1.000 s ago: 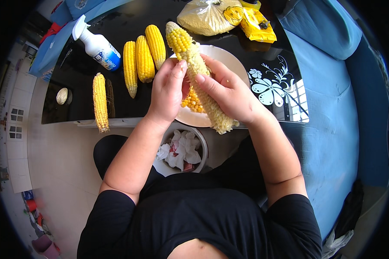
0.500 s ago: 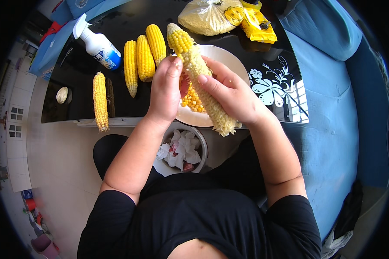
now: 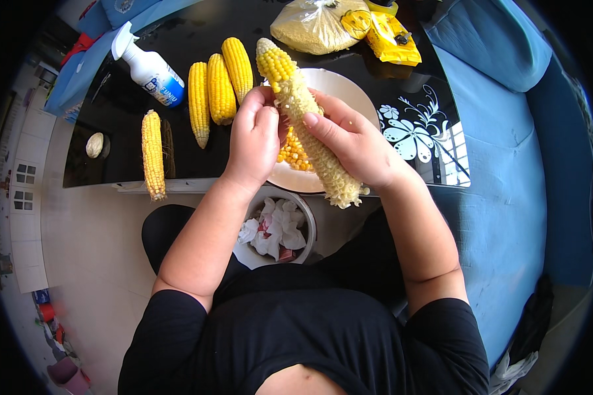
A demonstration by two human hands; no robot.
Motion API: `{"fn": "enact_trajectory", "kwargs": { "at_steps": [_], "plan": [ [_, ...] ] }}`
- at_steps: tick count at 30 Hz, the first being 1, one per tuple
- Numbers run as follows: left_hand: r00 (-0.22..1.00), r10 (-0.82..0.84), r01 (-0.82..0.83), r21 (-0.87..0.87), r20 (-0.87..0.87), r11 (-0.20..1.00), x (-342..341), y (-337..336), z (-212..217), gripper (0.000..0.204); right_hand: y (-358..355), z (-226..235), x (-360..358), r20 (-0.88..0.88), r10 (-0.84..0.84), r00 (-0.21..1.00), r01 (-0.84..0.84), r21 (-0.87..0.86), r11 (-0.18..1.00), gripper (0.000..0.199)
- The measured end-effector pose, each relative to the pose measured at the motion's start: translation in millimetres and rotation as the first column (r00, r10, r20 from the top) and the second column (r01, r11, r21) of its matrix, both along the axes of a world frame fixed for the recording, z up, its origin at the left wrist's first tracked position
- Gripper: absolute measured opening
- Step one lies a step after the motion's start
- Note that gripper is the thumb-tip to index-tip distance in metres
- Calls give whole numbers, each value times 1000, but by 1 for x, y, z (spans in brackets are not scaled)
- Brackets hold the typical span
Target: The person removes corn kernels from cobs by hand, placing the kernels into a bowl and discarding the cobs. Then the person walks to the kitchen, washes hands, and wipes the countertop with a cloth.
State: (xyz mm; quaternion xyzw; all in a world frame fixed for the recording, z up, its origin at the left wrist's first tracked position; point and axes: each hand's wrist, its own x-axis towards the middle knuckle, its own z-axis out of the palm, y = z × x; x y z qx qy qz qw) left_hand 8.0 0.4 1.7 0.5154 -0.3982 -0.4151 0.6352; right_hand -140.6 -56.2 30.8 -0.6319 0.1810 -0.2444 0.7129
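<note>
A mostly stripped corn cob [image 3: 319, 145] slants over the plate, with yellow kernels left only near its tip. My right hand [image 3: 352, 141] is wrapped round its middle, thumb on top. Against the cob's left side, my left hand [image 3: 254, 138] is closed, its thumb bent in toward curled fingers; what they hold, if anything, is hidden. Loose corn kernels [image 3: 294, 155] lie below on the white plate [image 3: 356, 99], partly covered by my hands and the cob.
Left of the plate lie several whole ears of corn [image 3: 221, 89] and a thinner ear [image 3: 153, 155] overhanging the table edge. A spray bottle [image 3: 153, 72] stands beyond. A clear bag [image 3: 316, 26] and yellow packet [image 3: 392, 43] sit behind; a bin [image 3: 310, 224] is below.
My left thumb has bent down and inward from its upright position, and the left fingers have curled up beside the cob. The cob and my right hand have hardly moved.
</note>
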Motion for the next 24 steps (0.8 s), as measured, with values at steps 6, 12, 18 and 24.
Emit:
{"fn": "enact_trajectory", "kwargs": {
  "at_steps": [6, 12, 18, 24],
  "plan": [
    [999, 11, -15, -101, -43, 995, -4, -2, 4, 27, 1, -7, 2, 9, -19, 1000, 19, -46, 999, 52],
    [996, 87, -87, -42, -1, 995, -8, 0, 3, 26, 1, -2, -2, -73, -20, 997, 14, -88, 996, 55],
    [997, 20, -26, -83, -76, 996, -1, -1, 0, 25, 0, -4, -3, -8, -3, 1000, 3, -55, 998, 56],
    [992, 72, -83, -115, -102, 990, -8, 2, 6, 22, 2, 1, -5, -75, 13, 997, -22, -111, 994, 55]
  ]
}}
